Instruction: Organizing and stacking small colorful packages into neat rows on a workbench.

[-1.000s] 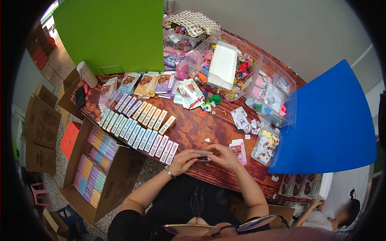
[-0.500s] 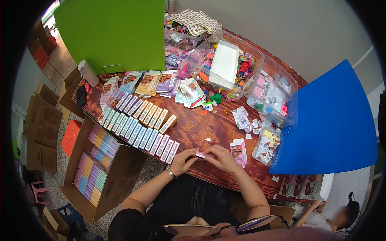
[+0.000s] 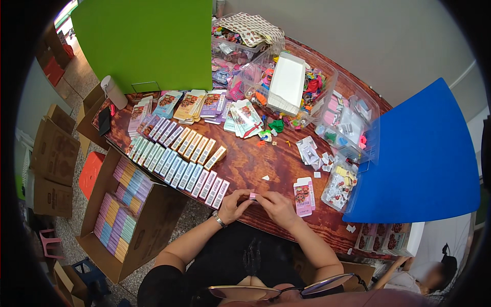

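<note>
The fingers of both hands meet over a small pink item (image 3: 252,195) at the near edge of the table (image 3: 255,163); the left hand (image 3: 232,204) pinches it from its side with fingertips drawn together, and the right hand (image 3: 276,205) closes on it from the other side, thumb and forefinger clamped on the same piece; what exactly the item is stays too small to tell. The left wrist carries a watch (image 3: 219,220); both forearms come up from the lower edge over a dark lap.

Just right of the right hand lies a flat pink carton (image 3: 304,196) with a cartoon figure on it, touching the wood; small white scraps (image 3: 266,178) sit a little beyond the hands. To the left, two slanted rows of slim pastel boxes (image 3: 176,158) run along the table edge, close to the left hand at their near end; behind them stand stacks of flat printed cartons (image 3: 190,105). Clear plastic bins (image 3: 307,87) full of colourful small goods line the far side, one topped by a white box (image 3: 287,82). A green board (image 3: 148,43) rises at the far left and a blue board (image 3: 419,158) at the right. Beside the table on the floor, an open cardboard box (image 3: 125,215) holds packed pastel boxes in rows.
</note>
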